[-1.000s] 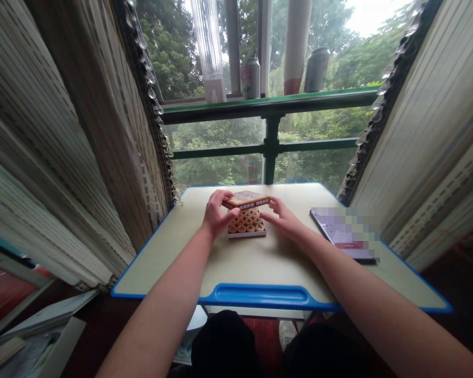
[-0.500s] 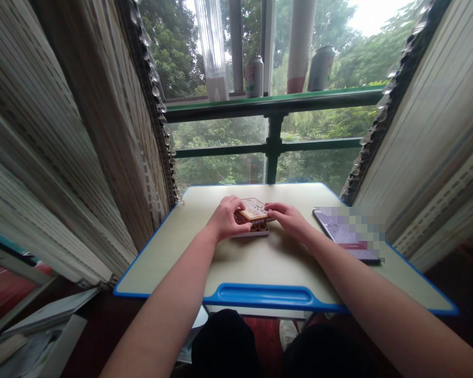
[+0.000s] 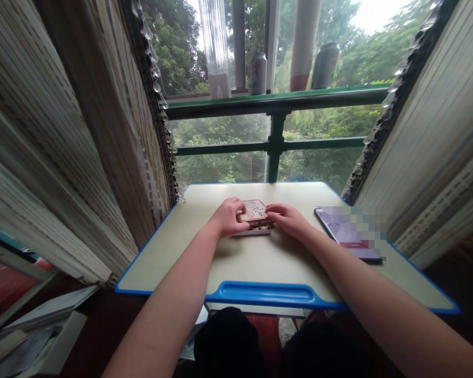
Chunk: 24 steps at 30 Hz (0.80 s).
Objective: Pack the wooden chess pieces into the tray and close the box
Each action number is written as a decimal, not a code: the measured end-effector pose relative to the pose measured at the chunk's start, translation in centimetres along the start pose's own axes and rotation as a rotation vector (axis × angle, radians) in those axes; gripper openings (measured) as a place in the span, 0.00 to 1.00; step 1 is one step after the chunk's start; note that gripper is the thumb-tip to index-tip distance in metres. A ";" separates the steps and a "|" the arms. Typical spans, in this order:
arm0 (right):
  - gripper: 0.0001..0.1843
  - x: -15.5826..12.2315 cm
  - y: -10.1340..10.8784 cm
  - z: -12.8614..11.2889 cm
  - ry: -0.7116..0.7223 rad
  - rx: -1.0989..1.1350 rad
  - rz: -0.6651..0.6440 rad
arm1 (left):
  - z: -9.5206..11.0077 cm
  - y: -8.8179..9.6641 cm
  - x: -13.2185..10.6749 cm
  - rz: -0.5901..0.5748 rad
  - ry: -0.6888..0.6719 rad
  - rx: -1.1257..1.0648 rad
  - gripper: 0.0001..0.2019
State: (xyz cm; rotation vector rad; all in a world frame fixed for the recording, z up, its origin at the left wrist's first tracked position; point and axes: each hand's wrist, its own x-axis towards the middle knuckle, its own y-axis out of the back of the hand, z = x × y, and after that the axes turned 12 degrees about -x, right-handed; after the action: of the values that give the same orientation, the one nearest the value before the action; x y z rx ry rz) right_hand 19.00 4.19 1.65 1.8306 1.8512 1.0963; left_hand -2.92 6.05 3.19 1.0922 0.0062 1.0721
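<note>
A small flat box lid (image 3: 253, 210) with a printed top and a brown edge sits between my hands near the middle of the table. Beneath it shows the box's shallow bottom tray (image 3: 256, 232), its pale front edge sticking out and a narrow gap left above it. What lies inside is mostly hidden. My left hand (image 3: 230, 216) is closed around the lid's left side, thumb at the front and fingers over the top. From the right, my right hand (image 3: 286, 216) grips the lid's other side with bent fingers.
The cream table (image 3: 173, 257) has a blue rim and a blue front groove (image 3: 266, 295). A tablet (image 3: 345, 231), partly blurred, lies at the right. Two cans (image 3: 257, 73) and stacked cups (image 3: 302, 47) stand on the window ledge. Curtains (image 3: 90, 131) hang on both sides.
The lid has come down lower and flatter over the tray, covering the round brown pieces seen before in the gap. Both hands keep their hold, and the view has shifted slightly.
</note>
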 end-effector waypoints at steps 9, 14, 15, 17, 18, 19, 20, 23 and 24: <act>0.11 0.2 0.1 0.0 -0.028 -0.096 -0.008 | -1.0 -0.6 0.3 0.037 0.055 -0.041 0.04; 0.18 0.2 -0.3 -0.1 -0.049 -0.023 -0.011 | -2.2 -1.3 0.6 0.232 0.165 -0.013 0.16; 0.20 0.2 -0.3 -0.1 -0.060 0.004 -0.009 | -2.5 -1.6 0.6 0.279 0.205 -0.045 0.19; 0.24 0.1 -0.4 -0.2 -0.066 0.041 -0.027 | -3.0 -2.0 0.7 0.348 0.306 -0.153 0.24; 0.25 0.0 -0.4 -0.2 -0.058 0.052 -0.047 | -3.2 -2.2 0.7 0.362 0.351 -0.223 0.27; 0.25 -0.1 -0.5 -0.2 -0.045 0.059 -0.073 | -3.3 -2.4 0.7 0.366 0.388 -0.296 0.29; 0.24 -0.1 -0.4 -0.2 -0.025 0.062 -0.098 | -3.4 -2.5 0.7 0.359 0.415 -0.367 0.31; 0.22 -0.2 -0.4 -0.1 0.035 0.051 -0.120 | -3.2 -2.8 0.6 0.314 0.469 -0.512 0.35; 0.21 -0.2 -0.3 -0.1 0.046 0.041 -0.113 | -3.1 -2.8 0.6 0.297 0.485 -0.534 0.35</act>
State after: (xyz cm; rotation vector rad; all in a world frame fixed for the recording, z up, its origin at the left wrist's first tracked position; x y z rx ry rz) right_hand 18.70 4.03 1.45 1.7123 1.9916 1.0769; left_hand -2.20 8.58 -0.13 0.3430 -0.0547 1.4796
